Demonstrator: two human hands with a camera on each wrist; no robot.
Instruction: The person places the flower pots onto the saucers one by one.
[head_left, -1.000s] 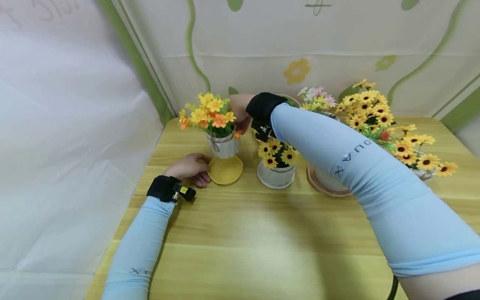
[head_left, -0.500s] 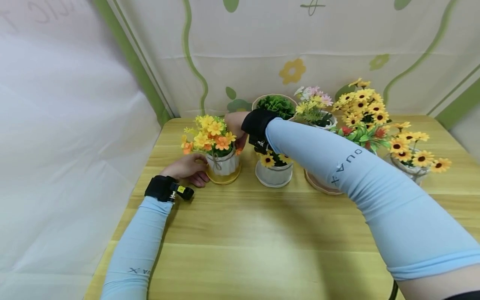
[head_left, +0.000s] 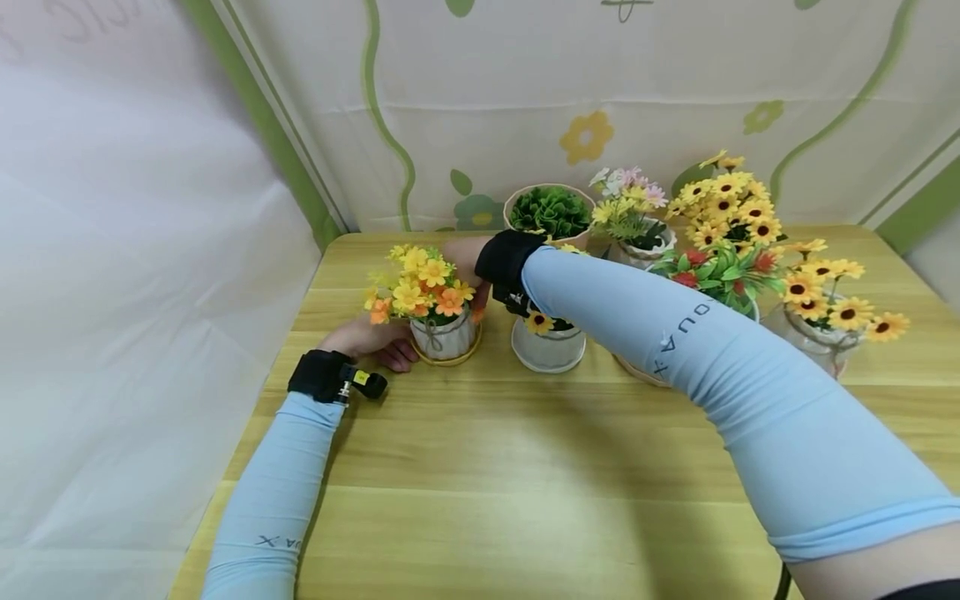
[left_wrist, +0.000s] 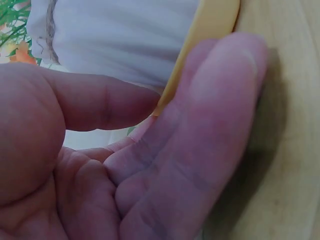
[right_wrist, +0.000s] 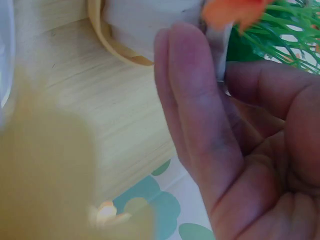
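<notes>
A white flower pot tied with twine holds yellow and orange artificial flowers. It stands in a yellow saucer at the left of the table. My left hand pinches the saucer's rim; the left wrist view has the thumb tip on the yellow edge, fingers curled beside and under it. From behind, my right hand grips the pot's upper rim. In the right wrist view its fingers lie along the white wall, the thumb at the rim by the leaves.
Right beside stands a white pot of sunflowers on a white saucer, partly under my right forearm. Behind it is a leafy green pot. More potted flowers crowd the right, near a patterned cloth wall.
My right hand has lowered the flower pot onto the yellow saucer, which was bare and fully visible a second ago. The left hand has stayed at the saucer's edge.
</notes>
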